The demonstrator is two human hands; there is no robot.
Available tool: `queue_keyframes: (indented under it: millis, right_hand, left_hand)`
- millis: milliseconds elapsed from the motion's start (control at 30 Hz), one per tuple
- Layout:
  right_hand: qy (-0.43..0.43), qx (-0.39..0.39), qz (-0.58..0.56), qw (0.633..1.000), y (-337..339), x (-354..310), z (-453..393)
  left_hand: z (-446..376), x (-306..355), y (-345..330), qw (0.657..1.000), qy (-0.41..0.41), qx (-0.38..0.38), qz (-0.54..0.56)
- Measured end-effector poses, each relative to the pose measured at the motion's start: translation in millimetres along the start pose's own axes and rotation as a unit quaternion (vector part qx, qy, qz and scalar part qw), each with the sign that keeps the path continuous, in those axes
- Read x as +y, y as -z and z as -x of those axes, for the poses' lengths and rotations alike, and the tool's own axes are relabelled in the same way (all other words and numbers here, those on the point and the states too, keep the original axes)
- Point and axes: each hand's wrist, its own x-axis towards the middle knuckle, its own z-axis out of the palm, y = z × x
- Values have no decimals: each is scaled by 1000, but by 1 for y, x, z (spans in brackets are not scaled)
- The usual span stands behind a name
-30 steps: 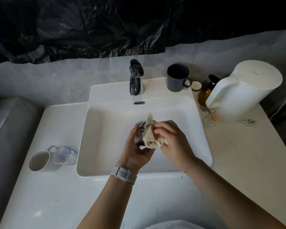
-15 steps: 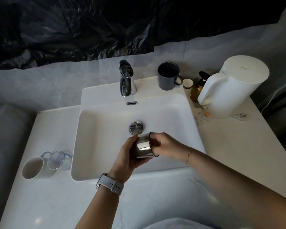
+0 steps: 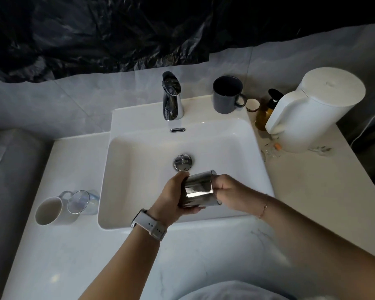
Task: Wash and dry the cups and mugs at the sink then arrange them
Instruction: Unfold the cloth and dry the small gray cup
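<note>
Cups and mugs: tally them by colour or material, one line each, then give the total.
Steel cup, held over the sink by left hand and right hand: 1
Dark grey mug: 1
White mug: 1
Clear glass cup: 1
Total: 4

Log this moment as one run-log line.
step: drying | left hand: grips steel cup | right hand: at cup mouth | over sink
</note>
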Motion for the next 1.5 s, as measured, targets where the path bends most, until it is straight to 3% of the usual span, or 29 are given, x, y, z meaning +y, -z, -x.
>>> queue_keyframes:
  millis: [100,333,433,500,633,700,733,800,933,1067,1133,1233,1300,1333,1400,1433,1500]
  right_hand:
    - [-29,-41,144,988,19,-13,3]
    - [18,-64,-53,996,35,-6,8]
    - [76,-21,-143,987,36,-2,15]
    - [102,11,-222,970,37,6,15]
    - [135,119,-392,902,44,7,22]
    - [170,190,-297,920,38,6,29]
    - [188,209,-193,940,30,7,31]
    - [218,189,-40,957,13,15,29]
    - [187,158,-41,969,-2,13,22]
    - [148,204,-75,965,-14,6,14]
    - [108,232,-169,952,-17,-2,7]
    - [4,226,-345,911,-14,-17,-5]
    - [-40,194,-415,888,-13,-21,-9]
    - [-37,198,-415,887,-15,-20,-12]
    - [4,238,-371,897,-23,-19,-12]
    - [44,257,-342,903,-28,-20,-9]
    - [141,267,-250,920,-38,-19,-3]
  left_hand:
    - [-2,1,-5,996,71,-41,35]
    - [-7,15,-9,997,61,-38,42]
    - [-9,19,-3,997,42,-26,60]
    - [-9,21,0,996,44,-23,79]
    - [-7,13,-2,990,40,-18,137]
    - [-9,2,-7,983,34,-7,181]
    - [-11,-3,-10,977,34,-2,209]
    - [-11,-11,-16,966,32,-6,255]
    - [-4,-19,-22,961,-7,-33,276]
    - [-1,-26,-18,979,-100,25,173]
    - [0,-32,-18,971,-211,89,74]
    - [-3,-45,-5,883,-424,144,-140]
    - [-8,-49,11,833,-480,129,-243]
    - [-11,-49,19,828,-487,111,-255]
    - [-9,-49,27,847,-474,74,-231]
    - [-5,-48,27,875,-444,51,-187]
    - [4,-42,20,954,-299,8,-10]
